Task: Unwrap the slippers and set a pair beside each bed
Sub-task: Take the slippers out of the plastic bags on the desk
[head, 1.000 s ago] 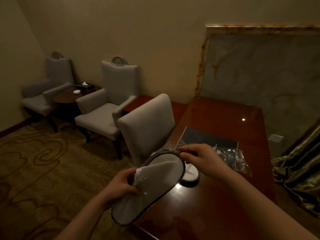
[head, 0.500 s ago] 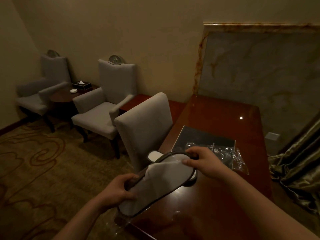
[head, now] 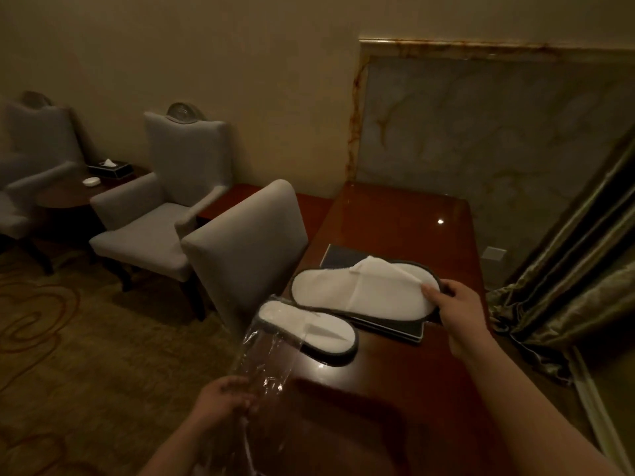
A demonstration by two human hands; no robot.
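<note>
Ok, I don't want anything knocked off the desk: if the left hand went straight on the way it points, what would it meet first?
Probably the nearer slipper lying at the edge of the desk, just past the clear wrapper the left hand grips; height unclear.

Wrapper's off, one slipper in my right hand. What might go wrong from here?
The lower slipper lies at the desk edge beside the chair; the clear wrapper in your left hand might sweep it onto the carpet. Your right hand pinches the upper slipper by one end only, so it may slip free.
</note>
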